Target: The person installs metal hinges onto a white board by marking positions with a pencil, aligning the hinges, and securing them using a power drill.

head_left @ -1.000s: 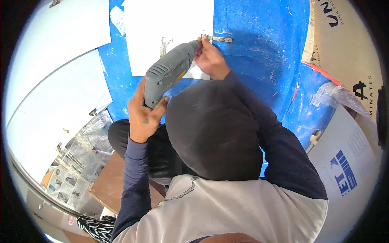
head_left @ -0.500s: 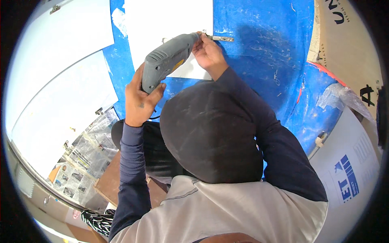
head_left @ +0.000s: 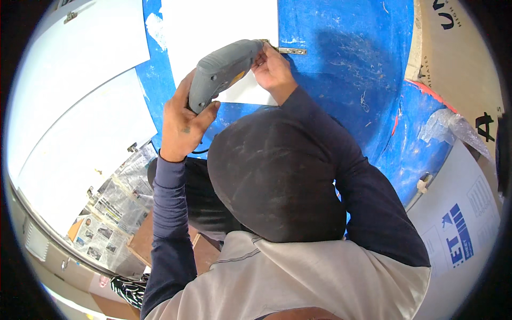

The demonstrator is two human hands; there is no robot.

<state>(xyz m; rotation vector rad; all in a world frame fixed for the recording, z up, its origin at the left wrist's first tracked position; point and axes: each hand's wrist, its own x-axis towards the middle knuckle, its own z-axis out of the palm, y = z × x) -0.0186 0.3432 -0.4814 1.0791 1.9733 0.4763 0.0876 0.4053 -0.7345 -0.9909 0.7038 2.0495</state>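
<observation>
My left hand [head_left: 184, 118] is wrapped round the handle of a grey power drill [head_left: 224, 61], which slants over a white panel [head_left: 224, 21]. At the drill's front end, the fingers of my right hand [head_left: 272, 69] are curled in by its nose; what they pinch is hidden behind the drill. A metal cabinet hinge [head_left: 292, 51] sits at the panel's right edge beside these fingers, with its arm sticking out over the blue surface. The drill's tip is also hidden from view.
My bent knee [head_left: 277, 176] in black cloth rises between my arms. The panel lies on a scuffed blue surface [head_left: 346, 69]. More white panels [head_left: 80, 58] with hinges lie at the left, by newspaper sheets [head_left: 109, 213]. Cardboard [head_left: 453, 58] and clear plastic wrap [head_left: 445, 125] are at the right.
The drill's rear end has shifted slightly up and to the right, with my left hand still round its handle. My right hand stays by the drill's nose.
</observation>
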